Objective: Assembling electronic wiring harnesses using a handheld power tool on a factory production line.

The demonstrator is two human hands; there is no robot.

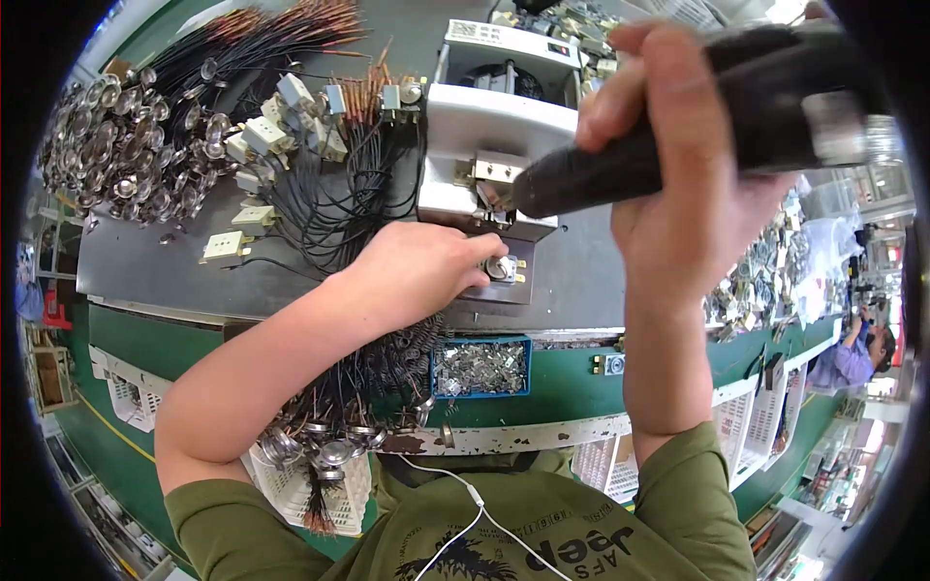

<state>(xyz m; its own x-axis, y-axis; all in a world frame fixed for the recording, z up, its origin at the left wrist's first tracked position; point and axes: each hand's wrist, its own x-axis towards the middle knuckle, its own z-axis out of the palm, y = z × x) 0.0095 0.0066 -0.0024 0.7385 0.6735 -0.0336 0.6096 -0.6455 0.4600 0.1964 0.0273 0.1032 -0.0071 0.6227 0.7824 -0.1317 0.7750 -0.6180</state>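
Pinching a small metal-topped part (498, 269) in the left hand (421, 263), the person grips a black handheld power tool (596, 177) in the right hand (690, 145), hands apart.
Round metal cups (126, 145) and cream socket blocks (266, 134) with black leads (368, 174) crowd the left. Next, left thumb and forefinger close about the part over a metal plate (521, 292), just near of the white machine (504, 116); it looks light and stiff, its smooth top perhaps slippery, so its sides seem the best hold. The machine's front limits far-side room; a blue bin (529, 373) lies nearer. Rightward, the tool looks rigid and heavier, best held round its barrel. Open room shows on the grey tabletop (586, 281) between plate and right forearm.
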